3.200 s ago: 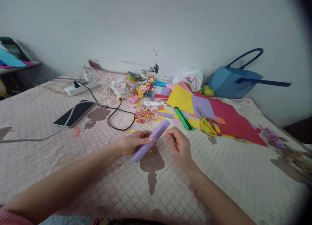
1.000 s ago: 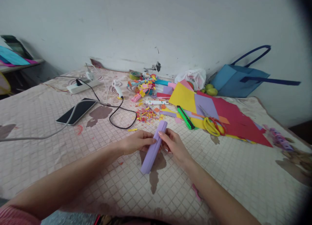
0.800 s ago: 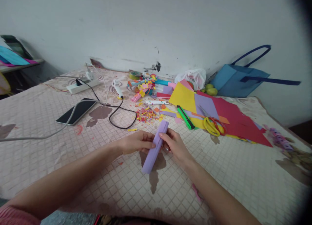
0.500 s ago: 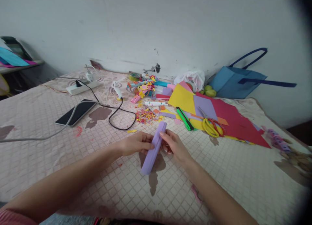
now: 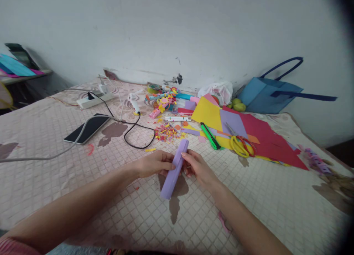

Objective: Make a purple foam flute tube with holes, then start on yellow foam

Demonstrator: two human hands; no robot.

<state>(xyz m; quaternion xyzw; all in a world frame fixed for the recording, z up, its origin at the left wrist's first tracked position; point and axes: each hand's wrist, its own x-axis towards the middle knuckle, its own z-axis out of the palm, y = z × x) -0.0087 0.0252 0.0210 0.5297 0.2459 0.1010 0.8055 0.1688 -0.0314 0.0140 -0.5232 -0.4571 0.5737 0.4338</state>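
Observation:
A long, narrow purple strip of craft foam or paper (image 5: 170, 182), folded or rolled lengthwise, is held tilted above the patterned table cover. My left hand (image 5: 157, 163) grips its left edge, thumb on top and fingers curled beneath. From the other side my right hand (image 5: 197, 166) pinches it near the upper end, thumb pressed on its face. The fingertips under the strip are partly hidden. Just beyond lie small colourful scraps (image 5: 166, 132) and a green utility knife (image 5: 210, 136).
Yellow-handled scissors (image 5: 240, 146) rest on coloured sheets (image 5: 265, 137) at the right. A glue gun (image 5: 134, 102), a dark tablet-like device (image 5: 87, 129), a power strip (image 5: 95, 99) and loose cables occupy the left. A blue bag (image 5: 269, 94) stands against the wall.
The view has shifted very slightly. Both hands keep the same hold on the purple strip, with hardly any movement.

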